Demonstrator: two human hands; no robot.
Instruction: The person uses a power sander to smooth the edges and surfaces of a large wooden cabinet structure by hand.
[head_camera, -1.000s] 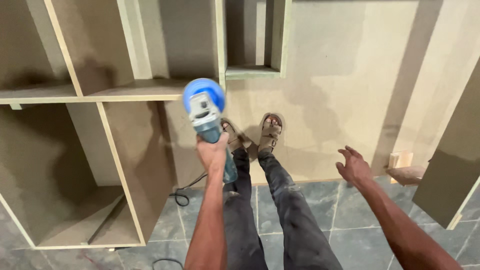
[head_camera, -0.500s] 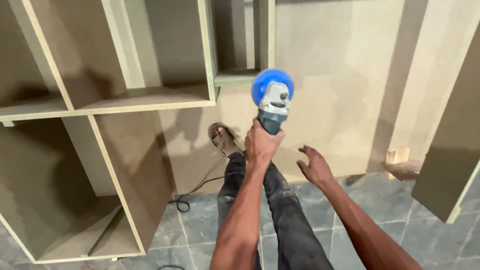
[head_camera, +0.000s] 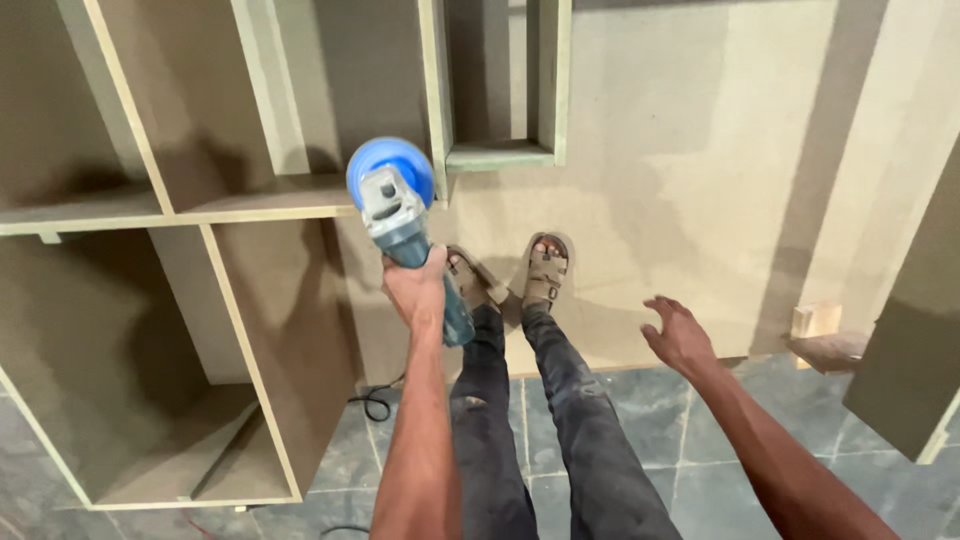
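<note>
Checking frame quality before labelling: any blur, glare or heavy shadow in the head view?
Head view: mostly sharp, no glare. Left hand and blue grinder crisp; right hand slightly soft. Deep shadow fills the cabinet compartments; soft shadow bands cross the board. Wide-angle lens splays straight edges.

A large flat board (head_camera: 700, 180) lies on the grey tiled floor (head_camera: 720, 420), and it serves as the landmark here. To its left stands an open cabinet frame (head_camera: 200, 210) with pale edge strips and several bare compartments. At the board's right edge sits a small wooden block (head_camera: 815, 320), and beyond that a dark panel (head_camera: 915, 370). A black cord (head_camera: 375, 403) curls on the tiles near the board's lower left corner.
</note>
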